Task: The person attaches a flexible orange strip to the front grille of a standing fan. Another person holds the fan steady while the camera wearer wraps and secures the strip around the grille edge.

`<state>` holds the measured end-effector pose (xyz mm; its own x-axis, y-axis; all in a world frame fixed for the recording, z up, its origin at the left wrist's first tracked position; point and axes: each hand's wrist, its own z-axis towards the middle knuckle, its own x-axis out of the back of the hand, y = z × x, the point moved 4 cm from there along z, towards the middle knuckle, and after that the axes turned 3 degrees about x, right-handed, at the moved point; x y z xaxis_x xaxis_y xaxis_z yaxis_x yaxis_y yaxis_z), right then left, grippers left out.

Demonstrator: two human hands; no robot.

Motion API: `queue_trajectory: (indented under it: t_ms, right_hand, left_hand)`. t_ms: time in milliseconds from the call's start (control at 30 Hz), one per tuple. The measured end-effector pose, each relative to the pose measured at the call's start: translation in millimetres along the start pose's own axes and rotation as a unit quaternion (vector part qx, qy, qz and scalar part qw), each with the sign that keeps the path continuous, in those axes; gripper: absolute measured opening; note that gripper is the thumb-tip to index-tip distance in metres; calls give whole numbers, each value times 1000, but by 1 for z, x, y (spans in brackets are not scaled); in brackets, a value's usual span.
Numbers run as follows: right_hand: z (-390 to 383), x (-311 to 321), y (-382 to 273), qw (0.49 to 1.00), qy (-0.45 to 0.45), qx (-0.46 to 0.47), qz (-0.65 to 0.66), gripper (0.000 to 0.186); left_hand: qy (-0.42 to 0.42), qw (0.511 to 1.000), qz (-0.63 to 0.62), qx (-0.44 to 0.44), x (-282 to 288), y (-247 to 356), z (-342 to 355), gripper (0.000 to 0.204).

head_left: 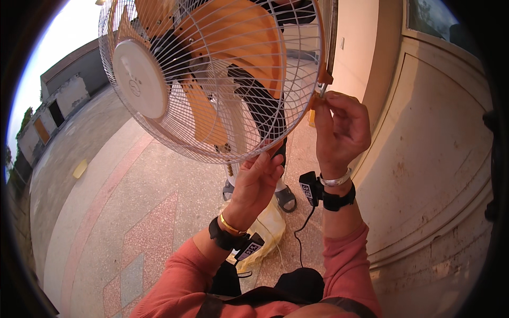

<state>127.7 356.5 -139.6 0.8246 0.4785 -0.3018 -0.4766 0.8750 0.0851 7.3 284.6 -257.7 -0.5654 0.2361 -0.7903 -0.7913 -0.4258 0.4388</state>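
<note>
A large fan [212, 79] with orange blades behind a white wire guard [228, 151] fills the upper middle of the view. A round pale hub cover [139, 79] sits at the guard's front. My left hand [254, 183] is closed at the lower rim of the guard, its fingertips partly hidden behind the wires. At the rim's right side, my right hand [344, 124] pinches a small orange clip [318, 100] between thumb and fingers. A short metal piece [322, 89] sticks up from this clip. Both wrists carry black straps with small devices.
Another person stands behind the fan, with dark sandals [286, 198] on the floor. A crumpled yellowish plastic bag [270, 230] lies below my hands. A beige panelled door [429, 159] stands close on the right. A dark cable [299, 238] hangs near my right arm.
</note>
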Motion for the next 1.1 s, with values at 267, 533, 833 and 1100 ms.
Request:
queue_trajectory:
  t_ms: [267,533,833,1100]
  right_hand:
    - [2,-5,-4,999,19,-13,28,24]
    - [0,-9,-4,999,4,-40,-21,22]
    - [-1,-7,-5,1000,22,3,-22,22]
    - [-3,-7,-3,999,14,-16,-30,23]
  left_hand:
    - [-42,999,-19,-21,0,-3,4,25]
    - [-47,999,-18,-5,1,-1,3,25]
    - [-56,998,25,-2,5,3,5,25]
    - [-61,998,-1,4,8,4,6,24]
